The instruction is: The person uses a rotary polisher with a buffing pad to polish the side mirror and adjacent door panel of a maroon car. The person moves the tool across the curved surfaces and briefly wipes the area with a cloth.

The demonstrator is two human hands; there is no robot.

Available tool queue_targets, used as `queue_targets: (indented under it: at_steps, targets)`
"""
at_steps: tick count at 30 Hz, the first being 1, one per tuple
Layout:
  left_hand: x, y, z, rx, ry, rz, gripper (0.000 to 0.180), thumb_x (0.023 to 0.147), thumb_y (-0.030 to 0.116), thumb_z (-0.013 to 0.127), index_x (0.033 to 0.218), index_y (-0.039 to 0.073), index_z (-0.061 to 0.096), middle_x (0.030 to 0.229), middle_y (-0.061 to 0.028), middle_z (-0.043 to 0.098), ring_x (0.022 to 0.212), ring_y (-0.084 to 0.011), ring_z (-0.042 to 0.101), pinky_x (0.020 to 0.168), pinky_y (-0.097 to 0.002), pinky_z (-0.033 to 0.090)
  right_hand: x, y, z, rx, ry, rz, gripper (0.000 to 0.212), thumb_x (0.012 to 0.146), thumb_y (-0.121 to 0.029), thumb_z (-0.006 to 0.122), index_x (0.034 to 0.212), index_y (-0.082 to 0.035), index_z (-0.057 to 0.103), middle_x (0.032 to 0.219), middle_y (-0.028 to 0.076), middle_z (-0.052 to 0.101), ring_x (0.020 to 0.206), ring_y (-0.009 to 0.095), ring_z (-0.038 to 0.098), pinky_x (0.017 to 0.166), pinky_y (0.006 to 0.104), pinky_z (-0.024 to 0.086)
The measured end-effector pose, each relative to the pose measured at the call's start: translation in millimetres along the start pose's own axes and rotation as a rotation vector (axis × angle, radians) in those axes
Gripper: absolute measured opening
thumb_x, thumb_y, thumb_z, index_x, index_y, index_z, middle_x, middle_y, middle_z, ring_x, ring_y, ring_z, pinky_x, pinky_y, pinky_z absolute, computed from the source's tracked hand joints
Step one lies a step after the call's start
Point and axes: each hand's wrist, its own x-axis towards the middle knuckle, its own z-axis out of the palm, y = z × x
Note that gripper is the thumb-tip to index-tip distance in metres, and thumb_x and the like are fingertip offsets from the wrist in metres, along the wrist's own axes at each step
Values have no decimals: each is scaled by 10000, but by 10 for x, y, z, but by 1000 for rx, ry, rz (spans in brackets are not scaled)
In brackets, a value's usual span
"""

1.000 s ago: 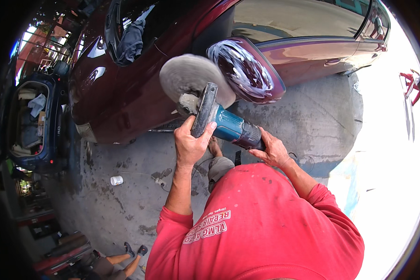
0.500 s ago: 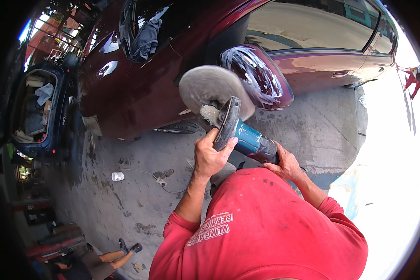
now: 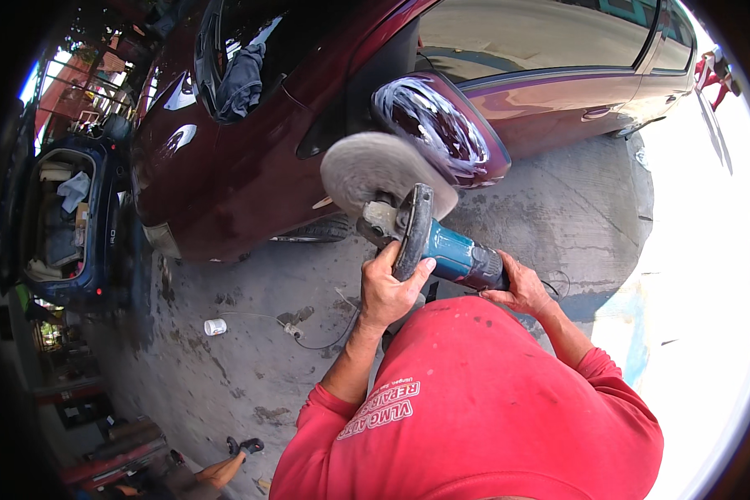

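In the head view, your two hands are apart, both clamped on one blue-and-black polisher at the centre of the frame. Your left hand wraps its dark loop handle; your right hand grips the rear of its body. Its one round grey pad overlaps the lower left edge of one side mirror, smeared with white; you cannot tell whether they touch. Two cars show: a maroon one across the top and a dark blue one at the far left. Two other people are partly in sight, one at the upper right, one at the lower left. As for containers, one white tub lies left of centre on the grey floor, its contents hidden from you; the blue car's rear holds a pale cloth and a brown box
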Motion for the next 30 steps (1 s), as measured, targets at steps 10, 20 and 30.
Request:
queue_targets:
  at_steps: [10, 20, 30]
  targets:
    - [307, -25, -319, 136, 36, 114, 256, 924, 185, 852, 908, 22, 657, 725, -136, 712, 626, -301, 720, 610, -410, 544, 525, -118, 241, 130, -86, 9, 1080, 835, -602, 854, 1605, -32, 355, 1363, 313, 659, 1255, 519, 650, 1045, 538, 541]
    - [493, 147, -448, 104, 26, 56, 178, 949, 136, 838, 989, -3, 735, 759, -20, 699, 670, -88, 604, 635, -296, 506, 735, -243, 135, 98, 10, -45, 1046, 851, -608, 834, 1596, -37, 373, 1358, 322, 658, 1224, 522, 663, 1032, 542, 553]
    - [-35, 499, -34, 196, -68, 207, 324, 871, 113, 888, 792, 51, 580, 648, -112, 645, 568, -273, 669, 528, -391, 488, -31, -75, 37, 162, -37, 37, 1070, 834, -556, 863, 1620, -88, 307, 1385, 296, 649, 1218, 544, 662, 1018, 559, 557]
